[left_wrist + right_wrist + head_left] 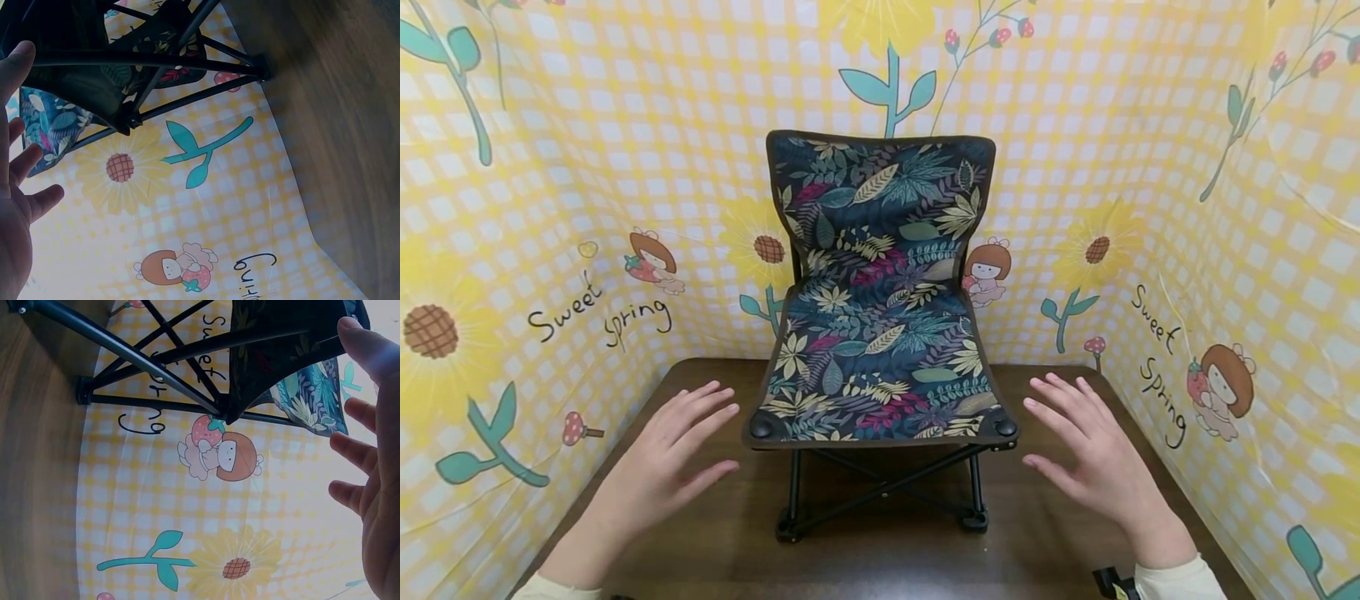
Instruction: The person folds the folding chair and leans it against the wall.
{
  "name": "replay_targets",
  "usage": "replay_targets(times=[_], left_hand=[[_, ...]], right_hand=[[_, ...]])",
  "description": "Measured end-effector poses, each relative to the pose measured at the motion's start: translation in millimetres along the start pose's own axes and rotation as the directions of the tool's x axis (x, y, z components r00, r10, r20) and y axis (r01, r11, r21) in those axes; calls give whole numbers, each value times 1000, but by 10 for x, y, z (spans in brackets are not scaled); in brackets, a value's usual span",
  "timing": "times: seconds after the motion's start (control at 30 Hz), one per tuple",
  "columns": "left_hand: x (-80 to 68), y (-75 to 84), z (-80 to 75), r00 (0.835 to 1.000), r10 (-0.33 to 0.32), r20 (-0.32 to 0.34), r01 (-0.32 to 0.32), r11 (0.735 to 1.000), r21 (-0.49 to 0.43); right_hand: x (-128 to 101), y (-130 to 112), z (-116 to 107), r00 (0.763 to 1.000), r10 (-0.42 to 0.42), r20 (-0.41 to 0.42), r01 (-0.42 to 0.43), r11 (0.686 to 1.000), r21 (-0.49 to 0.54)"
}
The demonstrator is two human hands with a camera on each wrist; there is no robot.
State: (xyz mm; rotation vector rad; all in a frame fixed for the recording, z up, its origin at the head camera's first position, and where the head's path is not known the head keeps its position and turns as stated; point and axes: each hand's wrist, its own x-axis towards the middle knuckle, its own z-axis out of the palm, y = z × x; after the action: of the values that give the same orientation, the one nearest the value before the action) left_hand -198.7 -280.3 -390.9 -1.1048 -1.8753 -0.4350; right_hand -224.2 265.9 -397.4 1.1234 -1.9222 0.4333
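Note:
A small folding chair (880,333) stands unfolded and upright, its dark fabric printed with colourful leaves. Black crossed legs (883,487) hold up the seat, with dark plastic feet at their ends. To the left of the seat's front corner is my left hand (662,450), fingers spread and holding nothing. My right hand (1086,446) mirrors it on the other side, fingers apart, also without anything in it. Both wrist views look at the chair's frame from the side: the leg tubes (169,62) at left and the leg tubes (131,359) at right.
The chair stands on a dark brown wooden table (715,533). Yellow-checked cloth (700,150) with sunflowers, cartoon girls and "Sweet Spring" lettering surrounds the table at the back and both sides. A black strap piece (1116,583) sits by the right sleeve.

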Motion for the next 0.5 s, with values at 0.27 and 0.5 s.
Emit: replay_targets(times=[0.27,0.5], left_hand=[[39,50,46,998,44,-37,-44,999,-1],[44,89,110,997,72,-41,-72,997,-13]], right_hand=[[67,-49,43,999,-44,-20,45,998,48],[91,-82,93,996,-80,-26,82,993,89]])
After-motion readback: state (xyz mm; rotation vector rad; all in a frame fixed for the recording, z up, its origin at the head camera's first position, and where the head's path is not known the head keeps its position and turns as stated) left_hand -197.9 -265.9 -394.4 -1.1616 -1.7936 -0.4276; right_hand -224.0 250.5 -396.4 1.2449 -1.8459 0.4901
